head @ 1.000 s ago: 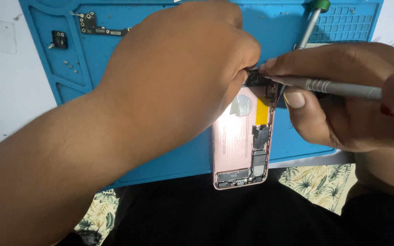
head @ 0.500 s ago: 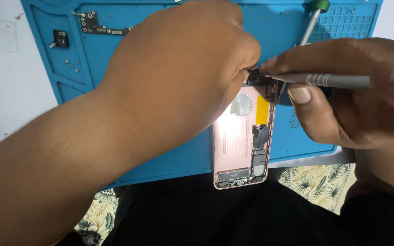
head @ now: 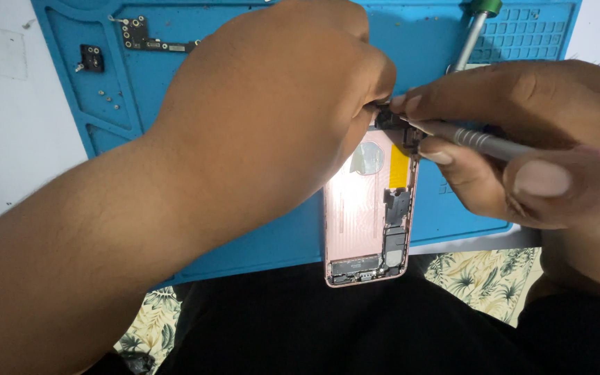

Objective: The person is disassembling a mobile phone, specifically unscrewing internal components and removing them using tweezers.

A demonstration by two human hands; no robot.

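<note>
On the blue mat [head: 244, 236], your left hand [head: 279, 104] covers the upper end of the open pink phone [head: 369, 215], fingers clenched on a small black part [head: 392, 119] at its top edge. Your right hand [head: 522, 153] grips a grey tool [head: 480, 142], its tip touching that part. A green-capped screwdriver [head: 472, 35] lies just behind

No packages, signs or screens; only a yellow rectangular label [head: 399, 167] inside the opened pink phone shell [head: 355, 215]
</note>
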